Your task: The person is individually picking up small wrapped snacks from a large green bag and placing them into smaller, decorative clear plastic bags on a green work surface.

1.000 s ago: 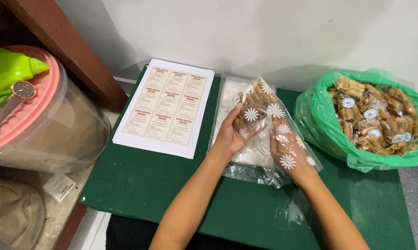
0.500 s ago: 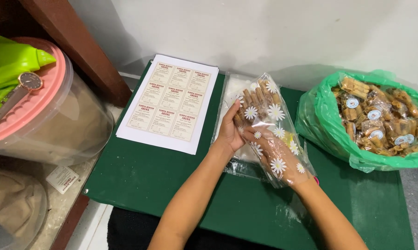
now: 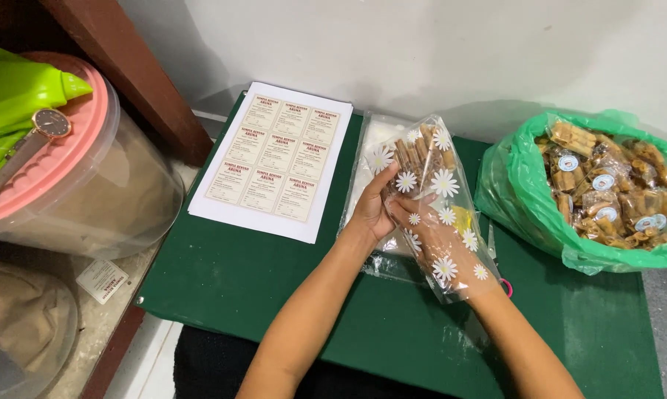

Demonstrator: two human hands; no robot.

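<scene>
In the head view, the right hand (image 3: 440, 247) sits inside a clear crinkly plastic bag printed with white daisies (image 3: 433, 196), so its fingers show only dimly through the film and whether they are curled or spread inside cannot be told. The left hand (image 3: 372, 210) is closed on the bag's outer left side, thumb and fingers pressed on the plastic, steadying it just above a flat stack of clear plastic bags (image 3: 370, 148), mostly covered by the hands. Brown stick-shaped snacks (image 3: 416, 151) fill the bag's far end, beyond both hands' fingertips. The bag tilts up off the green table top (image 3: 274, 295), whose near edge is cut off. To the right, a green thin plastic sack of wrapped brown snacks (image 3: 525, 214) runs out of frame. To the left lies a white sheet of rectangular labels (image 3: 274, 159), and further left a translucent round tub with a pink lid (image 3: 89, 185), partly cropped.
</scene>
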